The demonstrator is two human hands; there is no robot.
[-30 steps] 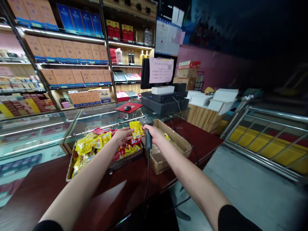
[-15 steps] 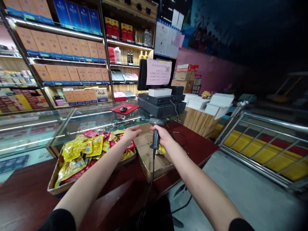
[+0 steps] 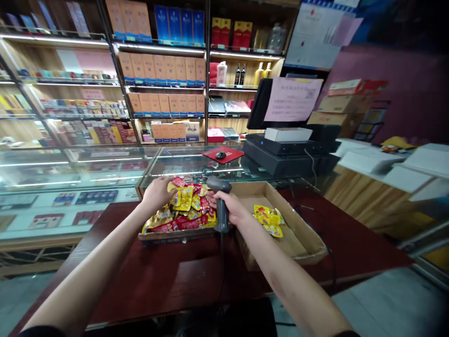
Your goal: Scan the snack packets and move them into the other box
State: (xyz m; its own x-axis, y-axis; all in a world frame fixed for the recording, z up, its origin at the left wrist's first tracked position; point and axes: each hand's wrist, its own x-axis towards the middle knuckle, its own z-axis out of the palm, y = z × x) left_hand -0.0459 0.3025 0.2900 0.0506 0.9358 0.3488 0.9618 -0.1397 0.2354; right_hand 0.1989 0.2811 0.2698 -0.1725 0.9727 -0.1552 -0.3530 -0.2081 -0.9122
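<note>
In my right hand [image 3: 231, 206] is a dark grey handheld barcode scanner [image 3: 222, 213], held upright by its handle with the head pointing left and its cord hanging down. My left hand [image 3: 157, 193] is at the left side of a shallow cardboard box [image 3: 185, 235] heaped with red, yellow and gold snack packets [image 3: 183, 199]. Its thumb and fingers are apart at the edge of the heap, close to a yellow packet; contact is unclear. To the right, a second cardboard box [image 3: 298, 236] holds a few yellow snack packets [image 3: 267, 220], partly behind my right forearm.
Both boxes stand on a dark red counter [image 3: 168, 276]. Behind are a glass display case [image 3: 178, 164], a mouse [image 3: 220, 155] on a red mat [image 3: 235, 152], and a monitor [image 3: 259, 105] above a black cash drawer [image 3: 280, 161]. Shelves of boxed goods [image 3: 171, 70] line the back.
My view has turned left. My left hand has moved from beside the right box to the heaped packets. The scanner, still in my right hand, now stands between the two boxes.
</note>
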